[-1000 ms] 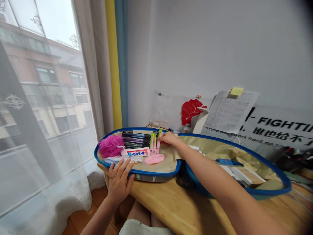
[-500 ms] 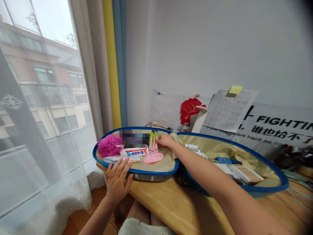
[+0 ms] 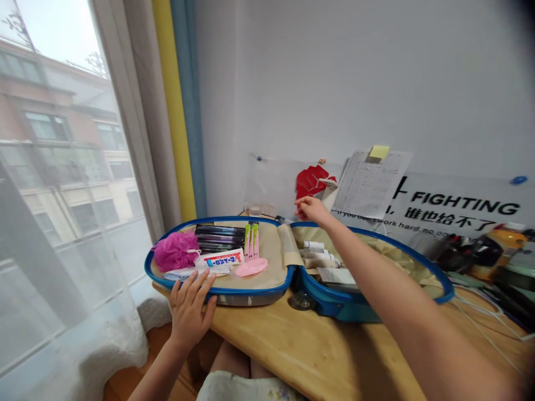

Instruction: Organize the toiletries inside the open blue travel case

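An open suitcase (image 3: 251, 289) with blue edging lies on the wooden table. My left hand (image 3: 190, 303) rests on the near rim of its left half, fingers spread. Inside that half are a pink bath puff (image 3: 175, 250), several dark pen-like packs (image 3: 220, 238), a toothpaste box (image 3: 221, 259), a white packet (image 3: 179, 274), pink-and-green slim sticks (image 3: 251, 240) and a pink oval case (image 3: 251, 267). Above the suitcase's far side, my right hand (image 3: 311, 209) is raised, fingers loosely bent and apart, with nothing visible in it.
White tubes (image 3: 320, 259) and a pale box (image 3: 336, 277) lie in the right half. Cables (image 3: 480, 301) and an orange bottle (image 3: 507, 248) are at the table's right. Papers (image 3: 371, 184) and a poster (image 3: 463, 206) are on the wall; curtains (image 3: 184, 111) hang left.
My right hand has left the slim sticks and risen to the right, above the suitcase. My left hand stays on the rim. The view has shifted slightly right.
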The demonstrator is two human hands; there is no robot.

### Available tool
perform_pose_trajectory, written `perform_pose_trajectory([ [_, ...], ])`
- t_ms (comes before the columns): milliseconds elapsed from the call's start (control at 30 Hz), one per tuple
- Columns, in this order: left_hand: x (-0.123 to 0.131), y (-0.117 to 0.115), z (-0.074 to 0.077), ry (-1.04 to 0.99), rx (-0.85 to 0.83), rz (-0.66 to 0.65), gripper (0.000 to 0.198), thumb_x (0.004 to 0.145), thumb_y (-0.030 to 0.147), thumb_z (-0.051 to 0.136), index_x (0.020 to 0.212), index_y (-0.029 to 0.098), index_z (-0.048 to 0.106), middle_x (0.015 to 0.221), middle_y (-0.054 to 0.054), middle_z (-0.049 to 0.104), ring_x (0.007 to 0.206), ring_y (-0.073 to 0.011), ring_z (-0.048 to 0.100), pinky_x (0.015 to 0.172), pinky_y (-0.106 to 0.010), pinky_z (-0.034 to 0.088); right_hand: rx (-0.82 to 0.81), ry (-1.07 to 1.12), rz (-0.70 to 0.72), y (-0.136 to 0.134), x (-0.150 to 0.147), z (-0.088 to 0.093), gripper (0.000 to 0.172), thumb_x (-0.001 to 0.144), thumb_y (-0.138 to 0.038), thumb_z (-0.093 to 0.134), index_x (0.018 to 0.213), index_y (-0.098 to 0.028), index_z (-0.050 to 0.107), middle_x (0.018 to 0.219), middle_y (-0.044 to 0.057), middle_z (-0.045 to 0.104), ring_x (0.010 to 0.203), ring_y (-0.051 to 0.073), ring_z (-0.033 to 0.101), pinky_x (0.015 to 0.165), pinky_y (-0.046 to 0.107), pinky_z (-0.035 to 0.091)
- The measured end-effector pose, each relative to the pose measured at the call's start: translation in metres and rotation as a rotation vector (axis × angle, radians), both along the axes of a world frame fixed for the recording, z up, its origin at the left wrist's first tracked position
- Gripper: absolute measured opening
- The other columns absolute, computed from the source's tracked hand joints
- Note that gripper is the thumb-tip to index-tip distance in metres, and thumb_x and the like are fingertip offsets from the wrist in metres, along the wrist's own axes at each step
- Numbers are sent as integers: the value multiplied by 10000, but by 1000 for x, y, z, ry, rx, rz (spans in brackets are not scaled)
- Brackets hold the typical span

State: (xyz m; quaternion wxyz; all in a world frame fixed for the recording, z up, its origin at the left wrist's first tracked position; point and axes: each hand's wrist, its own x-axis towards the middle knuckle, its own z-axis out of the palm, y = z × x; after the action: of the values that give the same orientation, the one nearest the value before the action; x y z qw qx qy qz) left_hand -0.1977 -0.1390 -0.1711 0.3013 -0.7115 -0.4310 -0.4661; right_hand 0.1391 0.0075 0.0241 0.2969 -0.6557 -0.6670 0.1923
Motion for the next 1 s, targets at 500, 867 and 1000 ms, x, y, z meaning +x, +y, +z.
perform_pose_trajectory([
  [500, 0, -1, 1, 3, -22, 4, 541, 877, 231, 478, 1410, 232, 386, 1234, -90, 611, 1229, -246, 467, 1112, -442, 180, -332, -523, 205, -76, 109, -64, 338, 652, -374, 668, 926, -177, 638, 970, 98, 688, 869, 214, 630, 781, 306, 452],
  [867, 0, 0, -2, -5, -44, 2, 532, 874, 237, 480, 1400, 242, 402, 1260, -79, 602, 1235, -241, 468, 1121, -430, 156, -346, -552, 181, -71, 113, -71, 323, 756, -424, 639, 941, -161, 603, 920, 54, 660, 815, 152, 606, 787, 333, 469],
  [1000, 0, 0, -1, -14, -45, -6, 521, 873, 237, 476, 1391, 242, 416, 1260, -78, 603, 1234, -241, 470, 1120, -426, 158, -320, -474, 191, -76, 112, -65, 379, 625, -465, 689, 884, -194, 635, 926, 74, 687, 858, 209, 625, 781, 307, 464],
])
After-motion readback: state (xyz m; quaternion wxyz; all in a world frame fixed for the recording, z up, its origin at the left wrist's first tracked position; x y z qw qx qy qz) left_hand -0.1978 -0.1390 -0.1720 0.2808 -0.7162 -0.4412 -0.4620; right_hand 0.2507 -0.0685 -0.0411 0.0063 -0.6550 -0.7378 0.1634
